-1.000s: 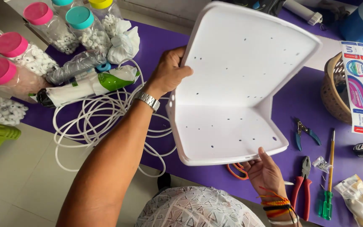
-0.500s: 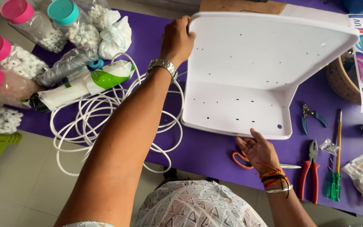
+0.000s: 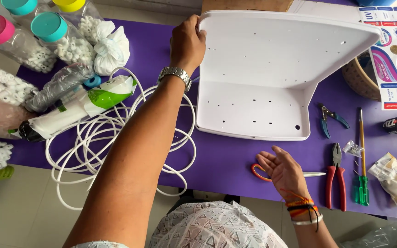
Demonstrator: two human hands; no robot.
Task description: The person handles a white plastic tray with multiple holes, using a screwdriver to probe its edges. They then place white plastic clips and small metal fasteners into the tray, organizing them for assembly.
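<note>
In the head view, the left hand (image 3: 188, 42) is curled closed over the upper left corner of a large white moulded plastic panel (image 3: 272, 73) dotted with small holes, which rests on the purple desk (image 3: 226, 160) with its taller back section tipped away from the person and its lower flat section lying near the desk's front half. A metal wristwatch (image 3: 174, 74) sits on that wrist. The right hand (image 3: 282, 169) hovers just below the panel's front edge, palm up, fingers loosely spread and holding nothing, directly over a pair of orange-handled scissors (image 3: 259, 171) on the desk. To the right lie red-handled pliers (image 3: 334, 177), a green-handled screwdriver (image 3: 362, 160) and small blue-handled cutters (image 3: 330, 118). Left of the forearm, a loose coil of white tubing (image 3: 93, 142) spreads across the desk edge, beside clear plastic bottles with pink and teal caps (image 3: 28, 39) filled with small white pieces. A sheet of printed stickers (image 3: 394, 50) lies at the far right.
</note>
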